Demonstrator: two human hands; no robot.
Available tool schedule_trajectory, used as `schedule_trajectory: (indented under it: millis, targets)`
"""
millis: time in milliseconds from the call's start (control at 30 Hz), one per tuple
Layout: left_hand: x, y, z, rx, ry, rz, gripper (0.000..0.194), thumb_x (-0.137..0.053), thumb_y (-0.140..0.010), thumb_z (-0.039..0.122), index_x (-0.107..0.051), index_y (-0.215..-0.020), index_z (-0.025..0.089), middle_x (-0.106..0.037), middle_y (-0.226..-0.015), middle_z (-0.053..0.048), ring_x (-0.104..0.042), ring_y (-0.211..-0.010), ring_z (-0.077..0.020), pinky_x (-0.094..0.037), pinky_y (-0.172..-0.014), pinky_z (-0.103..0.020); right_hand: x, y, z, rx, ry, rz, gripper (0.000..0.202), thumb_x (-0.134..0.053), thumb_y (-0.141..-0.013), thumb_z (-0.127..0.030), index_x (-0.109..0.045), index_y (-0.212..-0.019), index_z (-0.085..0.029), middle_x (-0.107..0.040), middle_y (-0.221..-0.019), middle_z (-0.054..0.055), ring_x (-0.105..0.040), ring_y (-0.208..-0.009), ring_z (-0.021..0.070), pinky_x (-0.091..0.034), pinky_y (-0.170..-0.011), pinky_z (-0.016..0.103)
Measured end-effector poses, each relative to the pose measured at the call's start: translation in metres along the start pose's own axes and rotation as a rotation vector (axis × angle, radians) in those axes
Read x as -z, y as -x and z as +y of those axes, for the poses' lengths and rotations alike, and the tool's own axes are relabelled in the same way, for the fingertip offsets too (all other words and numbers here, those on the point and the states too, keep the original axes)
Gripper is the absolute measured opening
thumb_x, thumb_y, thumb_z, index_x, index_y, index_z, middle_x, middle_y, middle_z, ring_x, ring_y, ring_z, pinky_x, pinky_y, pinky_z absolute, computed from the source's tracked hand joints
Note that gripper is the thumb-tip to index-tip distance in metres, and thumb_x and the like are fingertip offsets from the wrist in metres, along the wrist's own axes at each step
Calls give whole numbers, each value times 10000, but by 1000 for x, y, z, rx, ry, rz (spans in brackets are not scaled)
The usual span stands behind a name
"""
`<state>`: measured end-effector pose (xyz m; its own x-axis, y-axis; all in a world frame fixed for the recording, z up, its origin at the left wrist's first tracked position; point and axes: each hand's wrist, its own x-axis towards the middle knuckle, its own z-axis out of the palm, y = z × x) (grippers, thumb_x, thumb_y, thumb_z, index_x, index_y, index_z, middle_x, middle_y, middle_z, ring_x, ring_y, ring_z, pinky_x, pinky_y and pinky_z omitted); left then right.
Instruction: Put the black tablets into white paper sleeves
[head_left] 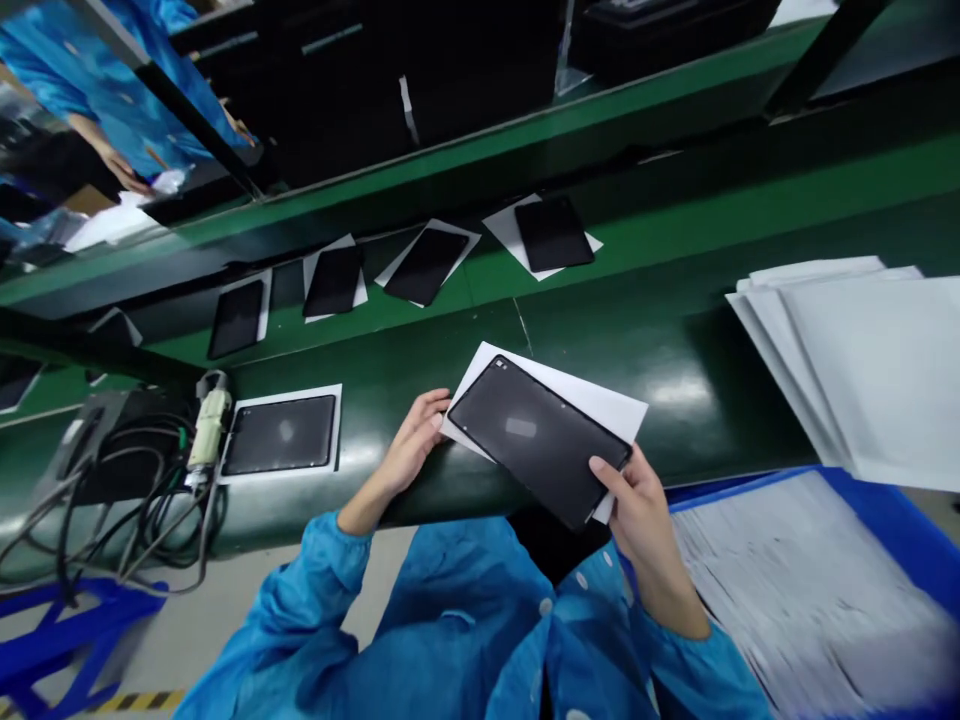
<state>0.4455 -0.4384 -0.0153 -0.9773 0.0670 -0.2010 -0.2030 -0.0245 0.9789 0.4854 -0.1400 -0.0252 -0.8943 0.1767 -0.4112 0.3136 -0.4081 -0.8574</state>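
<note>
A black tablet-shaped panel (536, 440) lies tilted over a white sheet (592, 398) at the front edge of the green bench. My right hand (637, 490) grips the panel's lower right end, thumb on top and fingers beneath. At the other end, my left hand (416, 435) pinches the left corner of the white sheet beside the panel. Left of my hands, another black panel (281, 434) rests on a white sheet (337, 425).
Several dark panels on white sheets line the green strip (472, 290) behind. A pale green tool (209, 425) and cables are at left. White sheets (885, 370) are stacked right, above a blue bin (877, 510). A person's hand (124, 168) shows upper left.
</note>
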Motion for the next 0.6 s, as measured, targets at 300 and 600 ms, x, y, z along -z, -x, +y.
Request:
schedule_trajectory:
  millis: [300, 600]
  targets:
    - [-14, -23, 7, 308, 343, -127, 524, -983, -672, 534, -783, -968, 152, -800, -882, -61, -732, -779, -178, -560, -739, -254, 6, 11, -6, 68, 179, 18, 470, -938, -695, -540, -781, -1023, -241, -835, -969, 36, -786, -963, 265, -653, -861, 390]
    - [40, -27, 51, -263, -280, 429, 499, -690, -859, 742, -650, -839, 245, -703, -746, 22, -662, -734, -183, -587, -688, -326, 22, 8, 0, -12, 124, 63, 508, -925, -676, -635, -765, -896, -206, -635, -508, -61, -509, -355, 126, -433, -327, 239]
